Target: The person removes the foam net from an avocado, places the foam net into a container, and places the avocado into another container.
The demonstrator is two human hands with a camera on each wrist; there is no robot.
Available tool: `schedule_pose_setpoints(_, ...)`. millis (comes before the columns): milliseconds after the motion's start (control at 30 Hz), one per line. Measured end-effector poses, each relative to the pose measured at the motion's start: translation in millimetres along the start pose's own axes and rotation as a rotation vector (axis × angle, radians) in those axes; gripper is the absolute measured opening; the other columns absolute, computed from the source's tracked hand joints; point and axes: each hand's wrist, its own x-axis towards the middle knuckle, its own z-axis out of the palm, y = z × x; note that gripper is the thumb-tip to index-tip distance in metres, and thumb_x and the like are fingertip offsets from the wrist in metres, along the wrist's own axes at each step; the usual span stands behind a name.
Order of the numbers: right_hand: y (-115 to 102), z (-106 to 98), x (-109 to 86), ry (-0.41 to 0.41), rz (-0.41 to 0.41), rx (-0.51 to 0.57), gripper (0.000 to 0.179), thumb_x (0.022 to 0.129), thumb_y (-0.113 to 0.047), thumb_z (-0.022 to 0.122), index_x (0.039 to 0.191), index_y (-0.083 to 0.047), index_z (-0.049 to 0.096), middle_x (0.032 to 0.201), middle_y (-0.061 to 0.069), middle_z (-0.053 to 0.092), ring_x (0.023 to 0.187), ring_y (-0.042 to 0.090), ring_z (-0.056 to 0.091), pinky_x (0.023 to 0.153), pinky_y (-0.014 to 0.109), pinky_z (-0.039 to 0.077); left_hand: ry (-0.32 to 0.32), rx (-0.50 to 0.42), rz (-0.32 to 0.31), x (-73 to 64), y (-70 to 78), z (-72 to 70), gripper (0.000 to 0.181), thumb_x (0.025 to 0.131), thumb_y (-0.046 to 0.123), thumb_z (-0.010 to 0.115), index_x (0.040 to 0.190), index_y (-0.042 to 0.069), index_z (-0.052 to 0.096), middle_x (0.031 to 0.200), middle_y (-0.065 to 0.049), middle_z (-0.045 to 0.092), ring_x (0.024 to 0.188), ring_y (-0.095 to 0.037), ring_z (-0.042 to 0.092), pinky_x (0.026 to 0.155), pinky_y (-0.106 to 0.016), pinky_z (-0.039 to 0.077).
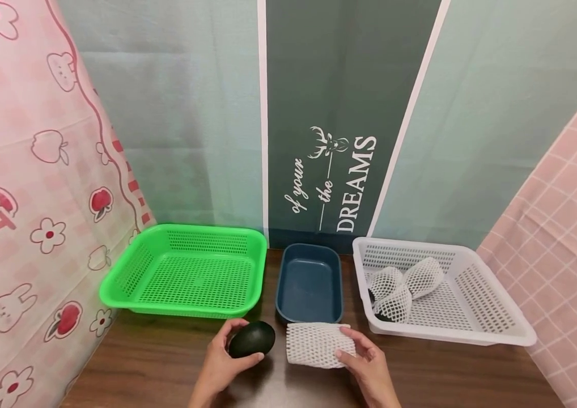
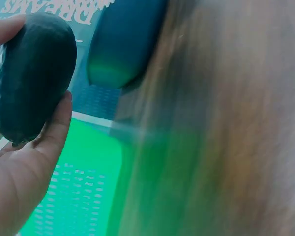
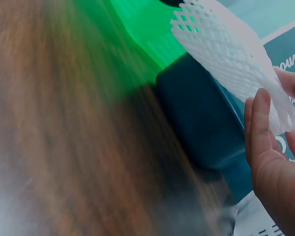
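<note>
An avocado, dark and smooth, is gripped between the thumb and fingers of my left hand. In the left wrist view the avocado shows its stem end toward the palm. My right hand pinches a white foam net sleeve by its right end. The sleeve looks flattened, its left end pointing at the avocado with a small gap between them. Seen from the right wrist, the net sleeve spreads out past the fingertips above the blue tray.
Behind the hands stands a dark blue tray with nothing in it. A green basket, also bare inside, is at the left. The white basket at the right holds several net-sleeved dark fruits. Curtains close off the back and sides.
</note>
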Motion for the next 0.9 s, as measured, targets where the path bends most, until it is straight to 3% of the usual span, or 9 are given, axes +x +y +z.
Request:
schedule_pose_setpoints(233,-10,11,11.9,0.008,-0.016,0.033,0.055,0.079,0.014,0.068,0.130,0.015,0.048,0.116,0.013,0.058,0.092,0.018,0.063,0.075,0.030,0.055,0.026,0.031,0.040,8.0,11.4,-14.8,0.060,0.062,0.007,0.091,0.114,0.013,0.061,0.104,-0.005,0.064,0.088,-0.017,0.062,0.077,-0.028,0.049)
schedule_pose_setpoints(533,-17,27,28.7,0.115,-0.007,0.034,0.049,0.084,0.004,0.070,0.129,0.008,0.050,0.119,0.004,0.059,0.090,0.015,0.062,0.071,0.029,0.054,0.074,0.127,0.084,30.3,24.4,-30.7,0.060,0.064,0.011,0.091,0.115,0.015,0.060,0.102,-0.008,0.064,0.086,-0.018,0.062,0.074,-0.031,0.049)
schedule_pose_setpoints(900,-16,45,60.3,0.177,-0.048,0.053,0.047,0.079,0.007,0.076,0.118,0.007,0.049,0.108,0.009,0.059,0.080,0.015,0.063,0.066,0.030,0.055,0.060,0.301,0.128,64.6,37.9,-46.9,0.063,0.069,0.020,0.089,0.126,0.018,0.062,0.124,-0.008,0.056,0.098,-0.024,0.057,0.078,-0.041,0.049)
